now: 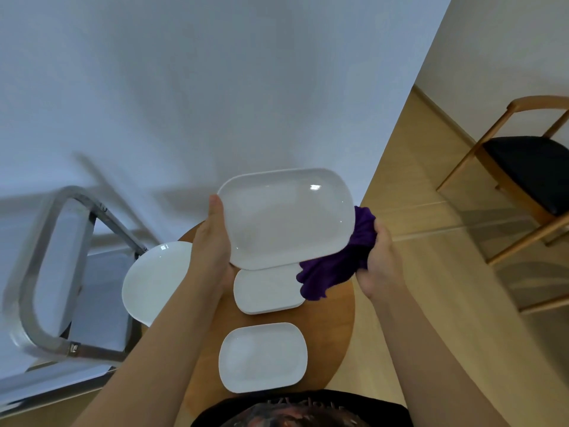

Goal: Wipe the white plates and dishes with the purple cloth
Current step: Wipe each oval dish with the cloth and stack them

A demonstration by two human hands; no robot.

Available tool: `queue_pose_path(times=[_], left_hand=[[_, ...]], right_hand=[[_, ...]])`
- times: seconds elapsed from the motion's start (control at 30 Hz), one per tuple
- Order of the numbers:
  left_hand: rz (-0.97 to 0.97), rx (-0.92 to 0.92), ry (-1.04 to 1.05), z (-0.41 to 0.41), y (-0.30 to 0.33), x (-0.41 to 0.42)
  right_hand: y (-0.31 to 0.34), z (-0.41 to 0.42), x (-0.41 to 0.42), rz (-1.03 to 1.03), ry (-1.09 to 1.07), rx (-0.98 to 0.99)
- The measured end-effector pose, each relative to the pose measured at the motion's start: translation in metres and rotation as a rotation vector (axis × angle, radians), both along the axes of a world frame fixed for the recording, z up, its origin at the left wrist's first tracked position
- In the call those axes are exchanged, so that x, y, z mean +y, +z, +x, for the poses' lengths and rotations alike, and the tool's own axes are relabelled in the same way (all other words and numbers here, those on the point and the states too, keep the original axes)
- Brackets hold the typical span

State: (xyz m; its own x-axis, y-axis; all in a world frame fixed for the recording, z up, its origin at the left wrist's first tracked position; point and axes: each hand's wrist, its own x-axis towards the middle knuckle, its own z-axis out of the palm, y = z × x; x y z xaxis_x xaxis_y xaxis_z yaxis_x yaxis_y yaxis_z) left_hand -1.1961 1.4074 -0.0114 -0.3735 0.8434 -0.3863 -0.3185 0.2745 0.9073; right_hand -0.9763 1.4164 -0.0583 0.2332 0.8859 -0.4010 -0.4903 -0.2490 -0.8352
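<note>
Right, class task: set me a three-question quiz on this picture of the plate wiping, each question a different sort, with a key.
1. True or false: the left hand holds the raised oblong dish by its edge.
2. Which hand grips the purple cloth? A) left B) right C) neither
3. Fill in: besides the raised dish, the wooden table holds two oblong dishes and one ___ plate.

Key
1. True.
2. B: the right hand grips it against the dish's right end.
3. Round: the round plate lies left of the stacked oblong dish and the near oblong dish.
</note>
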Motion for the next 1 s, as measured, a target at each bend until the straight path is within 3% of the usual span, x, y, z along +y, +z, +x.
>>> queue_pose_path(times=[0.1, 0.2, 0.3, 0.37, 0.47, 0.67, 0.73, 0.87, 0.93, 1.0], left_hand=[[0.007, -0.107, -0.064, 0.002, 0.001, -0.004], [0.002, -0.167, -0.258, -0.011, 0.005, -0.003], [0.054, -0.155, -0.382, -0.031, 0.01, -0.001], [0.155, -0.001, -0.391, -0.039, 0.011, -0.003], [0.346, 0.51, -0.601, -0.044, 0.011, -0.005], [0.47, 0.664, -0.943, -0.031, 0.021, -0.009], [0.429, 0.592, -0.873, -0.026, 0.017, -0.012], [0.228, 0.379, -0.4, -0.022, 0.005, -0.011], [0.19, 0.26, -0.279, -0.021, -0.001, -0.011], [0.138, 0.189, -0.265, -0.019, -0.007, -0.011]], right_hand=[[0.006, 0.003, 0.0, 0.076, 0.18, -0.042], [0.013, 0.008, -0.001, 0.026, 0.228, -0.134], [0.017, 0.016, 0.002, -0.066, 0.263, -0.093], [0.019, 0.018, 0.005, -0.154, 0.34, -0.083], [0.019, 0.019, 0.006, -0.315, 0.451, -0.096], [0.013, 0.009, 0.009, -0.522, 0.499, -0.135], [0.009, 0.003, 0.009, -0.493, 0.436, -0.103], [0.005, -0.005, 0.007, -0.287, 0.198, 0.001], [0.016, -0.01, 0.003, -0.093, 0.051, -0.009], [0.033, -0.022, -0.006, 0.145, 0.06, -0.112]])
